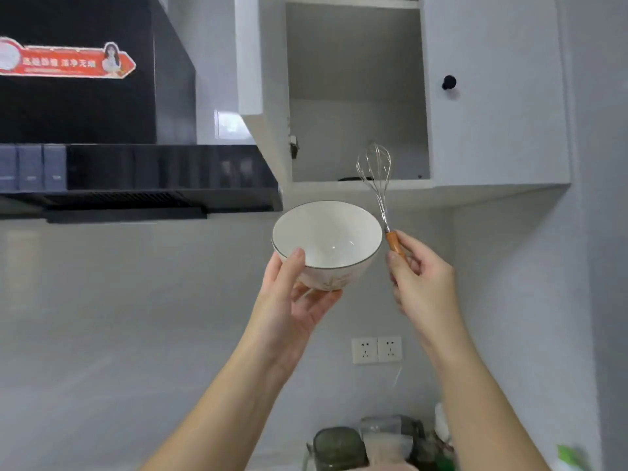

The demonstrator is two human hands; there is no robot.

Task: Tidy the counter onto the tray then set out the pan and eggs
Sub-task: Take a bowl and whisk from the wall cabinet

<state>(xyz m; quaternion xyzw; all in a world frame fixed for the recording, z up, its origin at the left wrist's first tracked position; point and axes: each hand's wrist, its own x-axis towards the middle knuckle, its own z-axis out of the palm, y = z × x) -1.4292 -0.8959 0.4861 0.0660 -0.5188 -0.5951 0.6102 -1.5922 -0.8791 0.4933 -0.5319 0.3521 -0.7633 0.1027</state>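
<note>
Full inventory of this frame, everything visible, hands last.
bowl: 1, white, dark rim, held up below the cabinet
whisk: 1, metal wires, wooden handle, right of bowl
wall cabinet: 1, white, open, top centre
knob: 1, black, panel right of opening
range hood: 1, black, upper left
sticker: 1, red, on hood
sockets: 2, white, wall below hands
jars: at least 2, blurred, bottom edge
left hand: grips bowl
right hand: pinches whisk handle
</note>
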